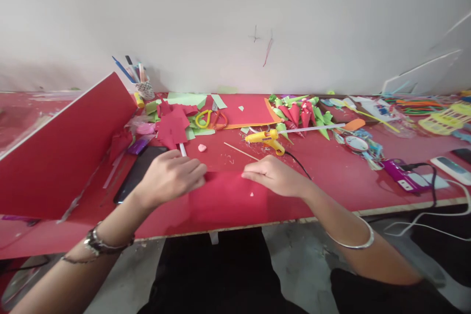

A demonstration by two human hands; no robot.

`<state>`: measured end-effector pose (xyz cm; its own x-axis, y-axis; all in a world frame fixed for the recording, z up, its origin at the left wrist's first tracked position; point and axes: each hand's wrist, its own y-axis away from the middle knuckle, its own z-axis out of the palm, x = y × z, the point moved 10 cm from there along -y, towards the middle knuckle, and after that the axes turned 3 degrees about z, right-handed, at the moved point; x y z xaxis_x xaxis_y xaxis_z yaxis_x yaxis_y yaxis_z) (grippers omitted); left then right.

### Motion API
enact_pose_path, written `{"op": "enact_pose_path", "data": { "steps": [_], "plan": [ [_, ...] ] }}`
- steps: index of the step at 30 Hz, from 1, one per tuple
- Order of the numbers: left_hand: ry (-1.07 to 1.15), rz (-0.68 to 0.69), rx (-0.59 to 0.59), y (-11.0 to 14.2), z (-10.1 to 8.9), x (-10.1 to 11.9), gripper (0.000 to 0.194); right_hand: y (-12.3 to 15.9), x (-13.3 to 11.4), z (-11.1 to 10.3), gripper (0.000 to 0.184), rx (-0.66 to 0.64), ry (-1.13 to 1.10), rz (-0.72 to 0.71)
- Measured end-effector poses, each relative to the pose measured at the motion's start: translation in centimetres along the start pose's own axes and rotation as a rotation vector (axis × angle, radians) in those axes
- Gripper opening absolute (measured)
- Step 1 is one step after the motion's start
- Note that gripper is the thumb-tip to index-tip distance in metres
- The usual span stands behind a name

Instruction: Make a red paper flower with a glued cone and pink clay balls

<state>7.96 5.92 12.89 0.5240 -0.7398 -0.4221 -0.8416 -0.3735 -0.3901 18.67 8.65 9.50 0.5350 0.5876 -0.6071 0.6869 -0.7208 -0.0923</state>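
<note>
A sheet of red paper (228,201) lies on the red table at its front edge, its far edge pinched between my two hands. At the left end of that edge my left hand (173,172) is closed, fingers curled over the paper. My right hand (274,175) pinches the right end with thumb and fingers. Just beyond the paper lie a thin wooden stick (241,151) and a small pink lump (202,147). A yellow glue gun (265,138) with a long clear glue stick in its back rests past my right hand.
Red and green paper cuttings (172,125) lie with yellow-handled and orange-handled scissors. Paper cones (301,113) are piled at the back. A phone (138,171) and an upright red board (73,157) stand left; a purple power strip (405,176) with cords is right. A pen cup (144,88) stands behind.
</note>
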Motion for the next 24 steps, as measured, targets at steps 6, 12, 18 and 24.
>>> {"op": "enact_pose_path", "data": {
  "steps": [6, 12, 18, 24],
  "plan": [
    [-0.002, -0.364, -0.084, 3.2, 0.7, -5.5, 0.02, 0.9, 3.9, -1.3, 0.039, 0.082, 0.045, 0.123],
    [0.289, -0.232, -0.293, -0.7, 3.9, -1.1, 0.028, -1.2, 1.4, 0.3, 0.04, 0.008, 0.136, -0.02],
    [0.539, -0.372, -0.374, 0.1, 5.5, -1.7, 0.034, -0.5, 3.0, -0.9, 0.036, 0.208, 0.029, 0.118],
    [0.912, -0.599, -0.34, 2.2, 7.4, -2.5, 0.035, 0.9, 4.9, -0.2, 0.065, 0.43, -0.17, 0.196]
  ]
}}
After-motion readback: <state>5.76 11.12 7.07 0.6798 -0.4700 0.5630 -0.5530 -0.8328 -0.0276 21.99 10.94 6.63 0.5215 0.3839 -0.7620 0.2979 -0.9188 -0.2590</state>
